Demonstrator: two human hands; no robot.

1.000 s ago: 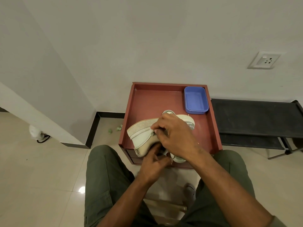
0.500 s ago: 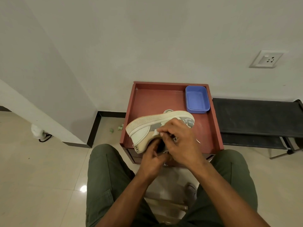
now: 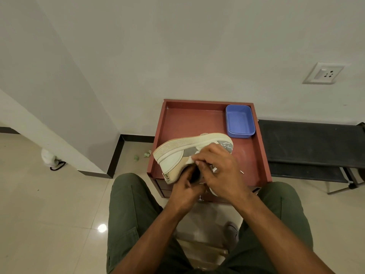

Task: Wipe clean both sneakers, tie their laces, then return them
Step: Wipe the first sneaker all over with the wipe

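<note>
A cream, tan and grey sneaker (image 3: 177,155) lies tipped on its side over the red tray table (image 3: 197,119), sole facing away from me. My left hand (image 3: 185,190) grips it from below at the collar opening. Against the sneaker's side my right hand (image 3: 219,171) pinches a small white cloth (image 3: 192,160). Part of a second pale sneaker (image 3: 213,191) peeks out under my right hand at the tray's near edge, mostly hidden. A white lace tip (image 3: 242,172) pokes out to the right of my right hand.
A blue plastic tub (image 3: 240,121) stands in the tray's far right corner. A black low rack (image 3: 312,143) stands to the right against the wall. Crumpled green scraps (image 3: 146,155) lie on the floor left of the tray. My knees flank the table.
The sneaker has been lifted and tilted further, its sole turned more toward the wall. My right hand slid from the sneaker's top to its side with the cloth.
</note>
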